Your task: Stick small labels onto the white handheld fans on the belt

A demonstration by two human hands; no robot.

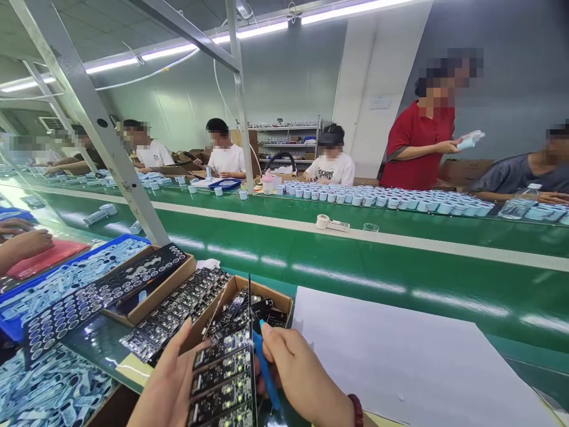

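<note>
My left hand (pixel 171 379) grips the left edge of a black circuit-board strip (pixel 222 379) at the bottom of the view. Fingers of my right hand (pixel 302 379) are closed on a thin blue tool (pixel 265 367) held against the strip's right edge. Just beyond the strip sits an open cardboard box (pixel 278 301) with several loose black boards inside. To its left, another cardboard box (pixel 155 290) carries a black panel (pixel 102 293) with punched-out holes and a stack of board strips (pixel 178 311).
A white sheet (pixel 400 356) lies to my right. A blue tray (pixel 26 290) of pale blue parts sits at left. The green conveyor (pixel 355 261) carries rows of white cups (pixel 377 198). Several people work across it; another person's hands (pixel 26 243) appear at left.
</note>
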